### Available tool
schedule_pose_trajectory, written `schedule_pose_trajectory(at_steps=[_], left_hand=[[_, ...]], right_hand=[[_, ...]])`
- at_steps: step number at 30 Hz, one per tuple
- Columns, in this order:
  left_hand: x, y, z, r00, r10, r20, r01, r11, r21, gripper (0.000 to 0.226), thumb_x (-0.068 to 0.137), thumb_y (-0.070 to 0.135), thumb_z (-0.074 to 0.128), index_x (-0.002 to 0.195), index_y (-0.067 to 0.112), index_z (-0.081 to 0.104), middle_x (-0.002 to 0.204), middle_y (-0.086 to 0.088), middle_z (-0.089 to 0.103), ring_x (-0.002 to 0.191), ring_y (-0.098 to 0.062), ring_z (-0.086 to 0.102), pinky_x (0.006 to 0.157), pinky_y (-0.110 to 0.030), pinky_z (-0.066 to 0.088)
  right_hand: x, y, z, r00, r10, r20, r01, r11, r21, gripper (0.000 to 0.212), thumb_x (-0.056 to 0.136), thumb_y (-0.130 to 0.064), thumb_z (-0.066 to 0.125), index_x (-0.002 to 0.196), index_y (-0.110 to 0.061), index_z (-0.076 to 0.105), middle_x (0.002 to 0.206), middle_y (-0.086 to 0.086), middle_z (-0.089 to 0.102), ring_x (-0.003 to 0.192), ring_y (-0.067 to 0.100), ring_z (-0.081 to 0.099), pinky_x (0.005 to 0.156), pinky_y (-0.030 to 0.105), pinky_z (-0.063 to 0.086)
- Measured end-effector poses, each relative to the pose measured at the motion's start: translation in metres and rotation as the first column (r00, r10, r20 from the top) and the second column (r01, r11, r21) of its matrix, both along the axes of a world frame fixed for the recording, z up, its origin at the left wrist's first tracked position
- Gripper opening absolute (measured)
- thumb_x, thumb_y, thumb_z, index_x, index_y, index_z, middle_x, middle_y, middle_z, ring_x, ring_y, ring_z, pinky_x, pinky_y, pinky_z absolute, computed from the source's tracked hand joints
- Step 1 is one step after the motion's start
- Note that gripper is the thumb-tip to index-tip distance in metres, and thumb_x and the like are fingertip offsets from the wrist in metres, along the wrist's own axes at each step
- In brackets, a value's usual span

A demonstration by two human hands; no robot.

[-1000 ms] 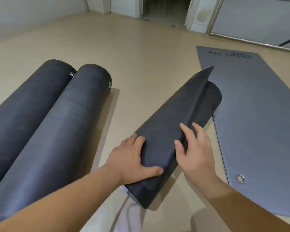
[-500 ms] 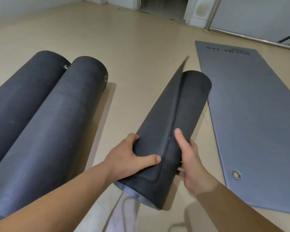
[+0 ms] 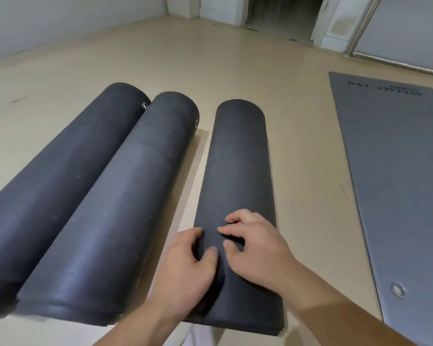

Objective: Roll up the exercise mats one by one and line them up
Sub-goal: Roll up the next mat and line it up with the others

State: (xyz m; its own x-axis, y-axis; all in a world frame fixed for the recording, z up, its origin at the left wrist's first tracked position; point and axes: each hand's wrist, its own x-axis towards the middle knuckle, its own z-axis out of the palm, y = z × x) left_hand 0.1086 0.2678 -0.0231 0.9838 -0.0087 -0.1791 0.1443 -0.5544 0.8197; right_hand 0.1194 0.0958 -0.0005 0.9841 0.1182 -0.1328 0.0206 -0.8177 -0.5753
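Three dark rolled mats lie side by side on the beige floor. The left roll (image 3: 60, 186) and the middle roll (image 3: 120, 208) touch each other. The third roll (image 3: 238, 166) lies just right of them, apart by a narrow gap. Its loose flap is wrapped down flat. My left hand (image 3: 185, 268) grips its near left side, thumb on top. My right hand (image 3: 258, 248) lies over the top of the same roll, with bent fingers pressing into it. A grey mat (image 3: 398, 186) lies unrolled flat at the right.
A strip of bare floor separates the third roll from the flat mat, which has a metal eyelet (image 3: 398, 289) at its near corner. Walls, a doorway (image 3: 283, 13) and a metal rail (image 3: 360, 23) stand at the far end.
The third mat was angled away with its flap sticking up. Now the flap is closed and the roll lies beside and in line with the other two. Both hands sit on its top.
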Motion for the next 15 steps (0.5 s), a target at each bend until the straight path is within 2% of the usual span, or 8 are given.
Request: schedule_pose_trajectory(at_steps=[1,2,5,7,9,11,13,15], left_hand=[[-0.001,0.001,0.002,0.997,-0.077,0.019,0.077,0.997,0.02,0.029,0.092,0.044,0.067,0.119,0.04,0.057,0.115,0.024,0.059,0.113,-0.006,0.06,0.092,-0.027,0.049],[-0.003,0.003,0.003,0.989,-0.149,-0.005,0.149,0.986,0.073,0.045,0.087,0.061,0.063,0.126,0.041,0.053,0.119,0.022,0.057,0.115,-0.005,0.059,0.094,-0.029,0.051],[-0.006,0.01,-0.001,0.963,-0.226,-0.148,0.26,0.923,0.285,0.093,0.077,0.085,0.05,0.152,0.036,0.027,0.136,0.018,0.04,0.129,-0.01,0.047,0.1,-0.033,0.049],[-0.004,0.012,0.001,0.965,-0.212,-0.151,0.249,0.925,0.288,0.09,0.075,0.087,0.05,0.147,0.038,0.029,0.132,0.019,0.04,0.128,-0.01,0.046,0.101,-0.037,0.05],[-0.004,0.013,0.005,0.963,-0.212,-0.164,0.256,0.908,0.331,0.086,0.074,0.088,0.048,0.143,0.04,0.032,0.131,0.018,0.041,0.127,-0.011,0.044,0.099,-0.037,0.05],[-0.004,0.016,0.008,0.965,-0.181,-0.188,0.245,0.88,0.408,0.087,0.071,0.091,0.043,0.142,0.041,0.034,0.129,0.015,0.039,0.124,-0.011,0.039,0.093,-0.033,0.049],[-0.006,0.019,0.013,0.974,-0.158,-0.165,0.218,0.86,0.462,0.077,0.071,0.092,0.041,0.129,0.041,0.043,0.116,0.014,0.038,0.114,-0.011,0.038,0.088,-0.032,0.051],[-0.01,0.021,0.013,0.982,-0.137,-0.128,0.182,0.859,0.478,0.067,0.073,0.089,0.041,0.116,0.038,0.046,0.107,0.014,0.039,0.106,-0.012,0.043,0.085,-0.033,0.053]], right_hand=[[0.003,0.007,0.001,0.999,0.036,-0.039,-0.034,0.998,0.061,0.048,0.084,-0.028,0.057,0.128,-0.04,0.071,0.135,-0.028,0.056,0.134,0.003,0.044,0.123,0.032,0.03],[0.006,0.012,0.004,0.996,0.047,-0.081,-0.034,0.987,0.16,0.05,0.084,-0.019,0.057,0.125,-0.042,0.072,0.137,-0.029,0.057,0.139,0.002,0.043,0.127,0.031,0.024],[0.015,0.001,0.005,0.984,-0.173,0.041,0.143,0.907,0.397,0.054,0.093,0.001,0.062,0.117,-0.047,0.069,0.129,-0.024,0.061,0.13,0.005,0.056,0.115,0.021,0.04],[0.014,-0.016,0.006,0.947,-0.321,0.007,0.301,0.896,0.327,0.049,0.096,-0.021,0.071,0.135,-0.046,0.058,0.138,-0.017,0.055,0.131,0.008,0.054,0.111,0.025,0.041],[0.004,-0.027,0.002,0.9,-0.321,-0.294,0.414,0.84,0.351,0.078,0.091,-0.045,0.077,0.157,-0.046,0.035,0.15,-0.014,0.047,0.134,0.009,0.048,0.108,0.03,0.042],[-0.01,-0.023,0.0,0.784,-0.234,-0.574,0.543,0.707,0.453,0.098,0.08,-0.062,0.078,0.157,-0.058,0.018,0.152,-0.016,0.049,0.133,0.014,0.051,0.106,0.042,0.047],[-0.016,-0.014,-0.008,0.765,-0.218,-0.606,0.591,0.611,0.526,0.101,0.07,-0.07,0.08,0.149,-0.07,0.017,0.151,-0.019,0.05,0.131,0.019,0.056,0.11,0.05,0.048],[-0.015,-0.004,-0.01,0.787,-0.278,-0.551,0.595,0.58,0.556,0.11,0.057,-0.077,0.086,0.147,-0.071,0.022,0.15,-0.018,0.051,0.129,0.02,0.059,0.109,0.05,0.051]])
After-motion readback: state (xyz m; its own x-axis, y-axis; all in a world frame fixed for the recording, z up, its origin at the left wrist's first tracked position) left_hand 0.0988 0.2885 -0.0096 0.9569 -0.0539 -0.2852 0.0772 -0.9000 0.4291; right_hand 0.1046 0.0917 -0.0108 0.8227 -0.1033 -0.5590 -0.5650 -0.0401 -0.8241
